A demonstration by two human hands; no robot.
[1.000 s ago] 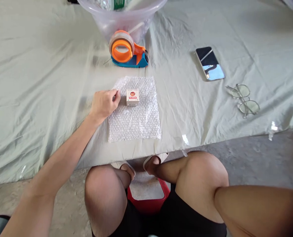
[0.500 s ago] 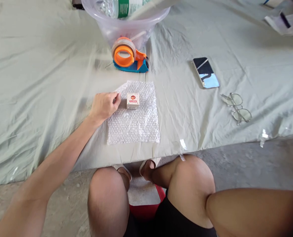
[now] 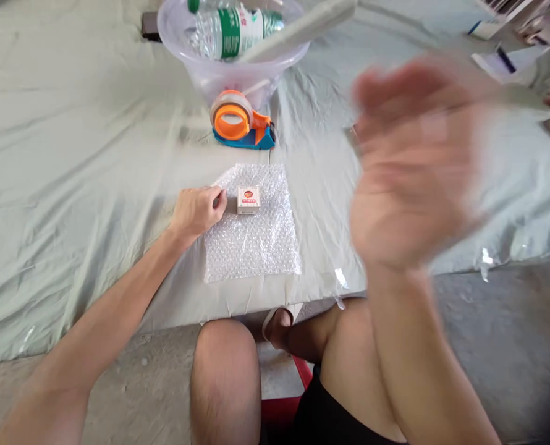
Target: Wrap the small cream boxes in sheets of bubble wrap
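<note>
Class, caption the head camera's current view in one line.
Left hand at the edge of bubble wrap, small box on top, blurred right hand in the air.

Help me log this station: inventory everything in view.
cloth: 1, greenish, across view
wrap: 1, clear, on cloth
box: 1, cream, on wrap
tub: 1, purplish, far
dispenser: 1, orange/blue, near tub
bottle: 1+, clear, in tub
strip: 1, greyish, in tub
block: 1, dark, left of tub
tape: several, clear, cloth edge
clutter: several, mixed, far right
floor: 1, grey, below
stool: 1, red, bottom middle
sandal: 1, pale, on floor
shorts: 1, black, bottom
legs: 2, bare, bottom middle
left hand: 1, bare, by wrap
right hand: 1, blurred, right
</note>
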